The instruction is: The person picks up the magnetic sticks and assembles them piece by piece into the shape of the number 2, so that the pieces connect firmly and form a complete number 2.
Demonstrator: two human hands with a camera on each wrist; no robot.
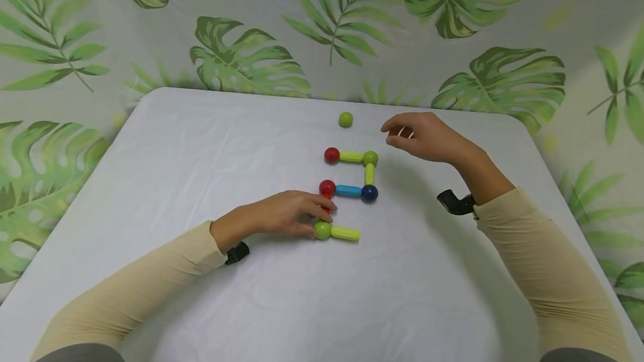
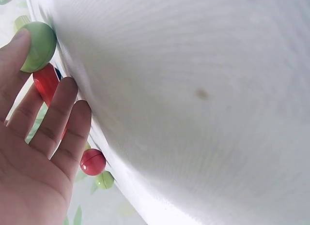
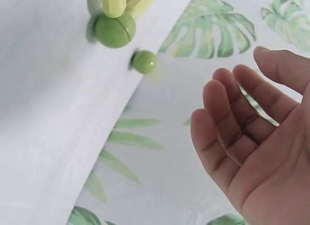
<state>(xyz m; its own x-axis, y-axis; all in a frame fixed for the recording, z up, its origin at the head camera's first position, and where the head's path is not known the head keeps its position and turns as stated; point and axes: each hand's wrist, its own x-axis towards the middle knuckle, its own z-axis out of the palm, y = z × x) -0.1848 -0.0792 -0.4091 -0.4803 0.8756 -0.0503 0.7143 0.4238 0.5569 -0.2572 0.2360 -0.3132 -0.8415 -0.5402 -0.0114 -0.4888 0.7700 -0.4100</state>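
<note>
A zigzag chain of toy sticks and balls lies on the table. At its near end my left hand (image 1: 287, 213) has its thumb and index finger about a green ball (image 1: 322, 230), and other fingers reach over the red stick (image 2: 46, 82). A yellow-green stick (image 1: 345, 233) juts right from that ball. Beyond the red stick come a red ball (image 1: 327, 187), a blue stick (image 1: 348, 190) and a dark blue ball (image 1: 369, 193). My right hand (image 1: 425, 136) hovers at the far right, fingers loosely bent and holding nothing. Nearest to it is another green ball (image 1: 370, 158).
A yellow-green stick (image 1: 369, 174) joins the dark blue ball to the far green ball. Another stick (image 1: 351, 157) leads left to a second red ball (image 1: 332, 155). One loose green ball (image 1: 345, 119) sits near the back edge of the white-covered table (image 1: 211, 127). Leaf-patterned cloth hangs behind.
</note>
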